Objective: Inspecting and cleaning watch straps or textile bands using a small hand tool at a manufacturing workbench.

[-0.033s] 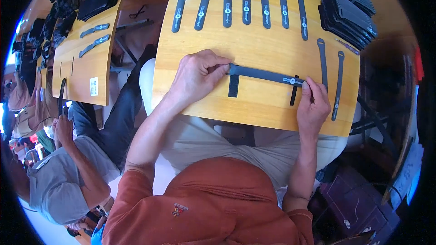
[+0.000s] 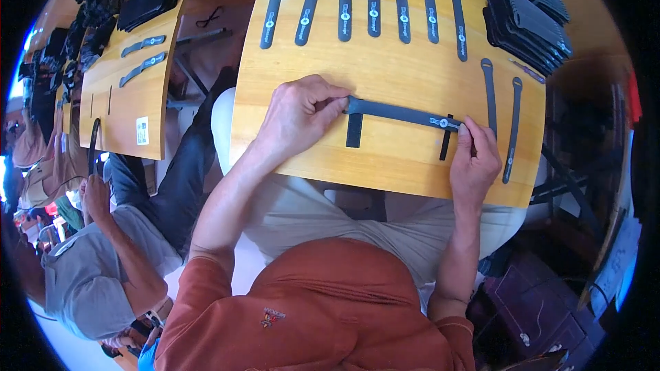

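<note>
Wood fills most of what I see: a pale varnished wooden board (image 2: 385, 82) lying across the person's lap, its grain running side to side and its near edge curving with the lens. I take this board as my landmark. At its middle lies a long dark strap (image 2: 402, 114), stretched crosswise. My left hand (image 2: 297, 118) is closed on the strap's left end, thumb and fingertips pinching it just above a short dark piece (image 2: 354, 130) that hangs toward the near edge. My right hand (image 2: 474, 161) is curled at the strap's other end, its fingertips pressing down beside a small round white tag and a second short dark piece (image 2: 446, 141); whether it pinches the strap or only pins it, I cannot tell.

Along the board's far edge a row of six dark straps (image 2: 371, 3) lies in parallel, each with a pale round mark. On its far right corner sits a stack of dark straps (image 2: 526, 17), and two more single straps (image 2: 500, 110) lie lengthwise just right of the held one.

Left of the board, across a gap with dark floor, stands another wooden table (image 2: 127, 103) carrying more straps and dark heaps. Near it sits a person in a grey shirt (image 2: 89, 275).
</note>
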A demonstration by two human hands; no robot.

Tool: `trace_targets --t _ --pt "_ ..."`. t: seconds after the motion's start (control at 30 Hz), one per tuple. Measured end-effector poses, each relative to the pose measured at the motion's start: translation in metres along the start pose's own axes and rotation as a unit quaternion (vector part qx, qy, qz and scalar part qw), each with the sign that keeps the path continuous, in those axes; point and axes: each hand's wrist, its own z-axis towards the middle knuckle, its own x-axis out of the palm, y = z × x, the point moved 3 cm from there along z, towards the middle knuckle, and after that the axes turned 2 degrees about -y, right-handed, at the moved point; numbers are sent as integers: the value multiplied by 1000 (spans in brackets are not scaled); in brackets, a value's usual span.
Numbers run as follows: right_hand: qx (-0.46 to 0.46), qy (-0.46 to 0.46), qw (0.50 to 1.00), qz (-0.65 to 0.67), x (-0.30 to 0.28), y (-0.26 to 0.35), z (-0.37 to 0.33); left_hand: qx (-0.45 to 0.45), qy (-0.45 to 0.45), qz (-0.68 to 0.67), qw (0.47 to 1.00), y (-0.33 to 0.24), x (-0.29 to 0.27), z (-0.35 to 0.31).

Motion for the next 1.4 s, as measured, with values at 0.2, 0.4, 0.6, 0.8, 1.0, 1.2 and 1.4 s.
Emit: trace_targets --t 0.2,0.4,0.6,0.8,1.0,1.2,1.4 --pt "-1 -10 1000 -3 2 0 0 -10 -2 17 1000 -2 0 1" --pt "10 -1 1000 -15 3 -1 0 -4 7 28 1000 -5 -1 2" --pt "7 -1 1000 -19 2 -2 1 29 -6 33 999 -1 2 1" --pt "-3 7 999 -34 2 -1 1 18 -9 45 999 -5 2 1" --pt "-16 -5 999 -35 4 -1 0 23 -6 64 998 -7 2 2" --pt "-22 -6 999 -43 5 -1 0 7 -1 54 999 -8 1 3" --pt "-24 -7 999 -47 6 0 1 29 -5 43 999 -4 2 2"
